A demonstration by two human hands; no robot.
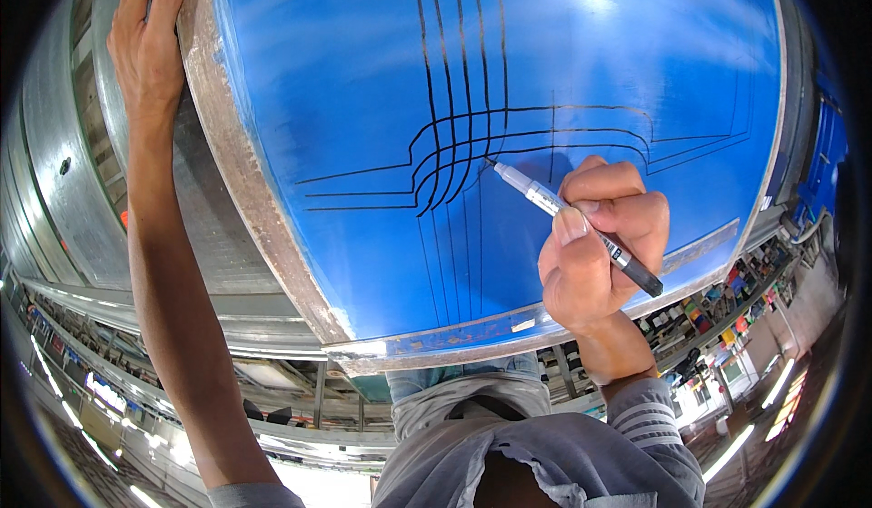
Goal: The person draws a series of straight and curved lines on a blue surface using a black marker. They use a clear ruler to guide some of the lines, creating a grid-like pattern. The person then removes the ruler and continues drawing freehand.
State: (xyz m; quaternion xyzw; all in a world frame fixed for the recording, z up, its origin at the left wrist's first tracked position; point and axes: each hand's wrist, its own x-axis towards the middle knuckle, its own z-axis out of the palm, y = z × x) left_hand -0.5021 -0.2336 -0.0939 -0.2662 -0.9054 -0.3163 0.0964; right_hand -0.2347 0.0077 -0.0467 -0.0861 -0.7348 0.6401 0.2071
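Note:
In my right hand is a slim marker pen with a pale barrel and a black rear end, pinched between thumb and curled fingers. Its tip touches or nearly touches a black curved line on a glossy blue panel. Bold black lines come down from the far side, cross several horizontal ones and bend toward the lower left. Thinner, fainter lines run on below and to the right. My left hand rests at the panel's worn left frame edge, fingers stretched out and partly cut off by the picture's top.
A grey metal surface with long seams lies left of the panel. The framed near edge of the panel is close to my waist. Cluttered shelves stand at the lower right, and blue objects at the far right.

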